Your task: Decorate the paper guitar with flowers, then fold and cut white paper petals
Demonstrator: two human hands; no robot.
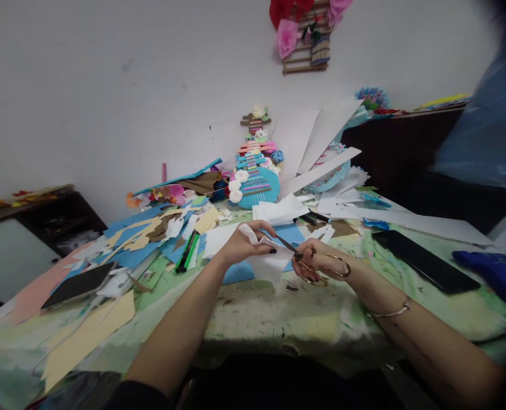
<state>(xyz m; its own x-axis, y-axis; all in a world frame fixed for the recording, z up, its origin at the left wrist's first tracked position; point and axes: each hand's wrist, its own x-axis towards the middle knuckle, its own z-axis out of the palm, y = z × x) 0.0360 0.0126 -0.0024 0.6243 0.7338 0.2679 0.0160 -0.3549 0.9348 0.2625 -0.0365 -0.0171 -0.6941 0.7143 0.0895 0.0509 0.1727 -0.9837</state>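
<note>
In my left hand (247, 245) is a piece of white paper (270, 269), pinched between thumb and fingers, with its lower part hanging down. My right hand (315, 256) grips a pair of scissors (289, 246) by gold-coloured handles. The scissor blades point left and lie against the paper's upper edge; whether they are parted I cannot tell. Under both hands lie a blue sheet (239, 273) and the stained green tablecloth (261, 319). Just beyond my hands is a stack of white paper (278, 209).
Left of my hands lie a green utility knife (187, 251), paper scraps (150, 228) and a grey device (80, 285). On the right are a black phone (424, 261) and a blue glue gun (492, 273). A blue paper instrument craft (259, 185) leans against the wall.
</note>
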